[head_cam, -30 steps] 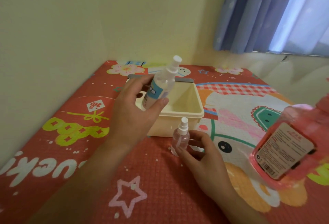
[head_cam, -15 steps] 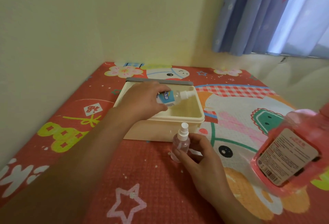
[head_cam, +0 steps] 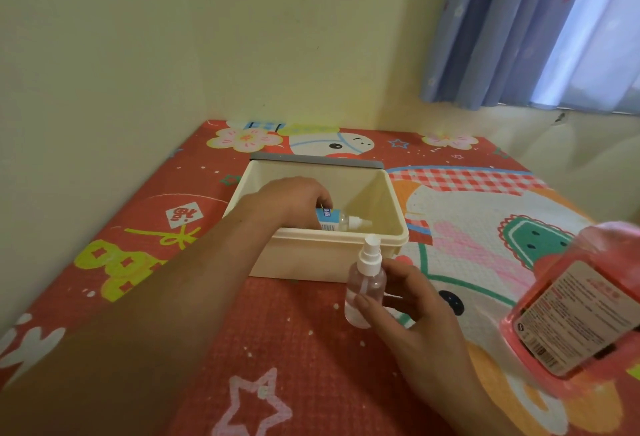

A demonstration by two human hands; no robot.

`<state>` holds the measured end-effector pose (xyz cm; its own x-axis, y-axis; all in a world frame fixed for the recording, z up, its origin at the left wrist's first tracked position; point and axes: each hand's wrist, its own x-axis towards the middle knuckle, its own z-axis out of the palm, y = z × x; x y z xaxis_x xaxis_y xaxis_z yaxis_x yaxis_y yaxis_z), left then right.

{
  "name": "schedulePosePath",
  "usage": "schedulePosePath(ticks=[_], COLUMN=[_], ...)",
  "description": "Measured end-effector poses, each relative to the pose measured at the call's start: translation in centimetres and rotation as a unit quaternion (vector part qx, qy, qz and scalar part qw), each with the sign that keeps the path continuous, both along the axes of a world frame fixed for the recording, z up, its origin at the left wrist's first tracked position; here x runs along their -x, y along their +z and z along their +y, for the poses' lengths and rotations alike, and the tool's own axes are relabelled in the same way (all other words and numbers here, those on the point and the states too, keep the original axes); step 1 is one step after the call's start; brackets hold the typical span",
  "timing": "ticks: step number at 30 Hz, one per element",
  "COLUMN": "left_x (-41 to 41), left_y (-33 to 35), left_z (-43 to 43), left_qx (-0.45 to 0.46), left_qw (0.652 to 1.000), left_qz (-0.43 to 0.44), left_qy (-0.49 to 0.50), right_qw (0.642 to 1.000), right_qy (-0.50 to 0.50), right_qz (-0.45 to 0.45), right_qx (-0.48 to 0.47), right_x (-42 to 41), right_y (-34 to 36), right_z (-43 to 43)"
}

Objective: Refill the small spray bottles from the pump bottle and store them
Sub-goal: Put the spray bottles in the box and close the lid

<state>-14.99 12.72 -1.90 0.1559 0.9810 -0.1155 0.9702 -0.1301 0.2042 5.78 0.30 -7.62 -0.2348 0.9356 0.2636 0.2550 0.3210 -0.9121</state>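
Observation:
My left hand (head_cam: 289, 201) reaches down into the cream storage box (head_cam: 311, 255) and holds a blue-labelled spray bottle (head_cam: 337, 222) lying on its side, nozzle to the right, low inside the box. My right hand (head_cam: 412, 311) grips a small clear spray bottle (head_cam: 365, 285) with a white nozzle, upright just in front of the box's front wall. The large pink pump bottle (head_cam: 578, 311) stands at the right edge, close to the camera, label facing me.
The box sits on a red cartoon-print mat (head_cam: 284, 349) in a room corner. Yellow walls (head_cam: 104, 72) run along the left and back. A blue curtain (head_cam: 530, 27) hangs at the upper right. A grey lid edge (head_cam: 315, 160) shows behind the box.
My left hand has carried the blue-labelled bottle from above the box down inside it, turning it onto its side. My right hand has stayed on the small clear bottle.

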Motion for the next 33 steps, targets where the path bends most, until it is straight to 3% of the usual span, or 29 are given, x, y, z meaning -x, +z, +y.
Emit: schedulePosePath(ticks=[11,21,27,33], left_x=[0.3,0.2,1.2,2.4], left_y=[-1.1,-0.6,1.2,2.9], left_z=[1.1,1.1,-0.8,-4.3], left_qx=[0.032,0.076,0.026,-0.105], left_qw=[0.999,0.996,0.996,0.983], left_qz=[-0.012,-0.032,-0.013,-0.001], left_qy=[-0.017,0.032,0.082,0.150], right_qw=[0.984,0.967,0.946,0.920], right_qy=[0.040,-0.004,0.000,0.019], right_qz=[-0.039,-0.179,-0.269,-0.357], right_qx=[-0.168,-0.181,-0.182,-0.162], right_x=[0.4,3.4,4.3,5.3], right_y=[6.7,8.5,8.3,7.5], right_z=[2.5,9.3,12.0,13.8])
